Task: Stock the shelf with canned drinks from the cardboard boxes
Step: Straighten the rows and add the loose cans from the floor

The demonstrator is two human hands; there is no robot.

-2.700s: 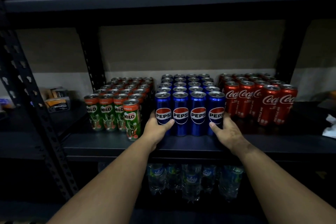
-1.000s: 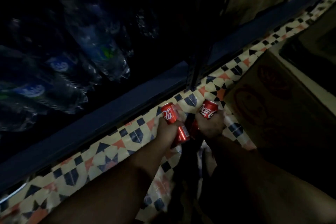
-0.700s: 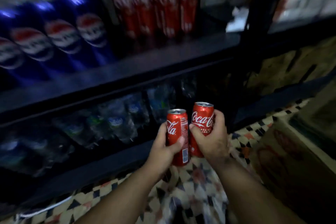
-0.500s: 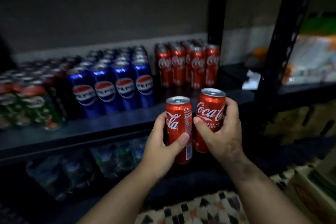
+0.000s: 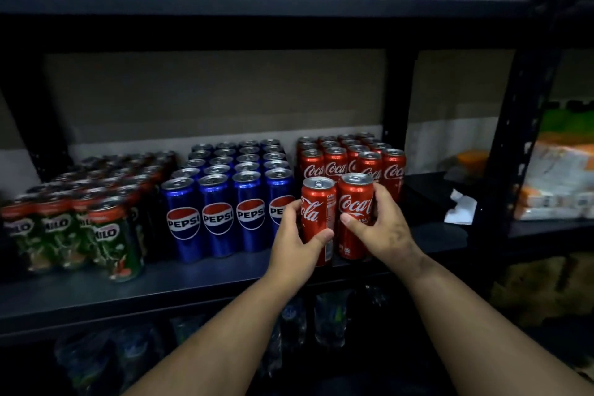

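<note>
From the head camera, looking at a dark metal shelf (image 5: 199,280), both bare arms reach in from below. The left hand (image 5: 297,247) has its fingers and thumb curled round a slim red Coca-Cola can with a silver top (image 5: 318,219), thumb across the front of the label. The right hand (image 5: 382,228) grips a second red Coca-Cola can (image 5: 355,212) the same way, thumb in front, fingers wrapped behind. The two cans stand upright, side by side and touching or nearly so, at the front of the shelf; whether their bases rest on the board I cannot tell, since the hands and shadow cover them.

Just behind them sits the block of red Coca-Cola cans already stocked (image 5: 350,157), several rows deep. To its left, close beside, is a block of tall blue Pepsi cans (image 5: 221,202), and further left a block of green Milo cans with red-orange tops (image 5: 80,228), one of them standing a little forward of the rest. On the right end of the shelf lies a crumpled white scrap of paper (image 5: 461,207). Below the board, dim clear plastic water bottles (image 5: 324,318) are stacked. A black perforated upright post (image 5: 514,125) divides off the next bay, where white and orange wrapped packs (image 5: 559,183) sit
</note>
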